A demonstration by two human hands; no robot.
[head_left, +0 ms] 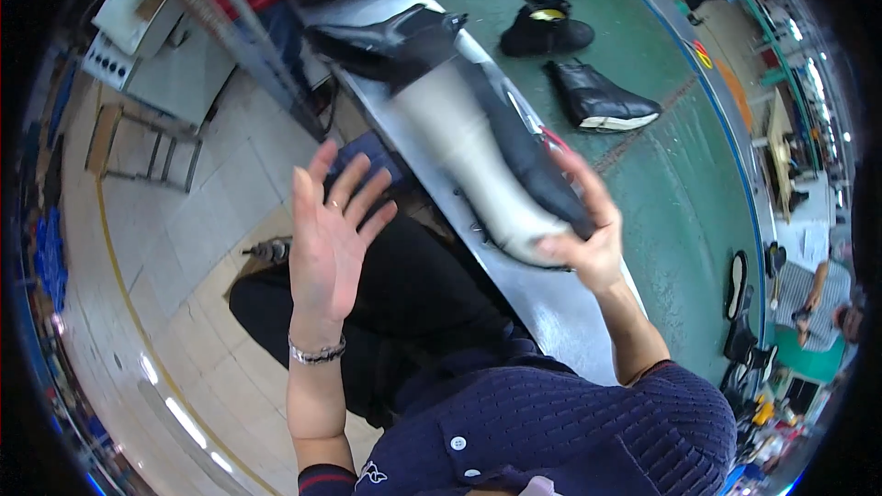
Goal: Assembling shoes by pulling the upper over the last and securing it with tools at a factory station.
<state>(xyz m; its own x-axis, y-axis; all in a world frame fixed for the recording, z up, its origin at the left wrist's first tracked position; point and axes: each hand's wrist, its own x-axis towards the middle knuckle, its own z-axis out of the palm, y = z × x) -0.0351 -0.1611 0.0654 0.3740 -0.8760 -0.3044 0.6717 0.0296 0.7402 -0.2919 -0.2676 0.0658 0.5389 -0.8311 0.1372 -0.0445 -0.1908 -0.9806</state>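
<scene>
My right hand grips one end of a black boot, thumb on its pale sole. The sole is turned up toward me. The boot is smeared by motion, above the long metal shelf along the green bench. My left hand is raised, palm in view and fingers spread, holding nothing. It is left of the boot and apart from it. Red-handled scissors show just beyond the boot, partly hidden by it.
Black boots lie farther up the shelf. On the green belt are a black boot with a white sole, a dark shoe and yellow-red scissors. A metal post rises at left. Other people are nearby.
</scene>
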